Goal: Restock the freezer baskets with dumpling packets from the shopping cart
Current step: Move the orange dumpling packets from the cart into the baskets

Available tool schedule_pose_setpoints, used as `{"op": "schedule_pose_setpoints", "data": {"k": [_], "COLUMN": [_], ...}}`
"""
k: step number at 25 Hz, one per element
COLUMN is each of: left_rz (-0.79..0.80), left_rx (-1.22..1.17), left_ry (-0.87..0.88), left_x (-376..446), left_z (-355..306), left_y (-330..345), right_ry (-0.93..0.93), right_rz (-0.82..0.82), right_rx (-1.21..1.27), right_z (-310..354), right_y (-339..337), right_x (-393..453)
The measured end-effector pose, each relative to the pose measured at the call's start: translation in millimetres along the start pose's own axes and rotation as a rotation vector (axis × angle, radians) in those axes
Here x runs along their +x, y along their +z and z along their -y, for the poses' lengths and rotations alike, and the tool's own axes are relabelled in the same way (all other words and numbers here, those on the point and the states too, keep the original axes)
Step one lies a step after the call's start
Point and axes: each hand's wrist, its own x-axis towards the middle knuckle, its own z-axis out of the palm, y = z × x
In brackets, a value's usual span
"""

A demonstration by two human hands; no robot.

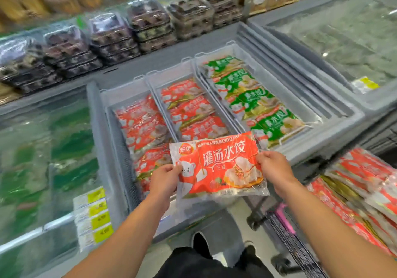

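Mid-restock, the left hand (164, 178) and right hand (274, 166) each grasp an end of a red plastic dumpling packet (221, 166) held above the grey wire freezer baskets (150, 80) (red stock in two), so lowering it onto matching packets seems next.

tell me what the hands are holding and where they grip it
One red dumpling packet, held flat over the freezer baskets: the left hand grips its left edge, the right hand its right edge.
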Motion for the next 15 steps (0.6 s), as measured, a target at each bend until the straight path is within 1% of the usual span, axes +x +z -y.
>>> {"op": "schedule_pose_setpoints", "data": {"k": [3,7,12,15], "left_rz": [-0.039,-0.091,-0.173,-0.204], "left_rx": [-0.059,-0.060,0.015,0.058], "left_ry": [-0.016,0.041,0.040,0.004], "left_x": [19.4,55.9,104.7,143.4], "left_z": [-7.5,-17.7,-50.0,-56.7], "left_y": [-18.4,-25.5,-5.0,20.5], "right_ry": [-0.063,-0.086,-0.127,-0.104], "right_rz": [0.032,0.066,0.086,0.105], "right_rx": [-0.091,-0.147,-0.212,-0.252], "right_z": [29.2,59.7,82.2,77.5], "right_y": [24.7,50.0,69.2,79.2], "right_x": [21.8,60.7,132.0,186.7]}}
